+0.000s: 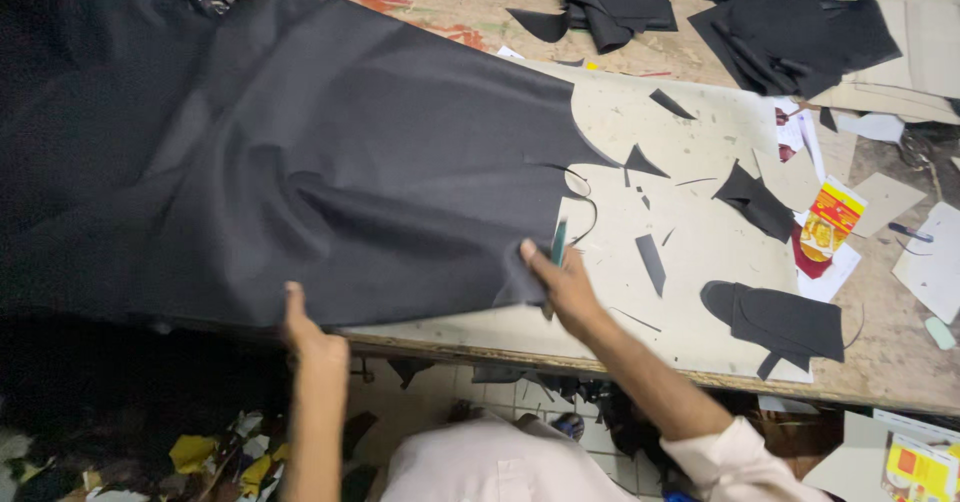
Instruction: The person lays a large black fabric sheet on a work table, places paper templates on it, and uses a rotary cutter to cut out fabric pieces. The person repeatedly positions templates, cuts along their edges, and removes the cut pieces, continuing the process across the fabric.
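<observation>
Gripping black fabric sheet (pixel 300 162) edge, my left hand (pixel 305 327) pinched it; right hand (pixel 562 280) pinched fabric plus green cutter (pixel 558 242). Risk: blade snagging cloth on tabletop (pixel 700 262).

head cam | looks steeply down, forward | close above worktable (pixel 690 352) edge | single view

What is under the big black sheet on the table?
The black sheet lies on a pale cutting board, bare at its right. The left hand grips its near edge. Anything else beneath is covered.
</observation>
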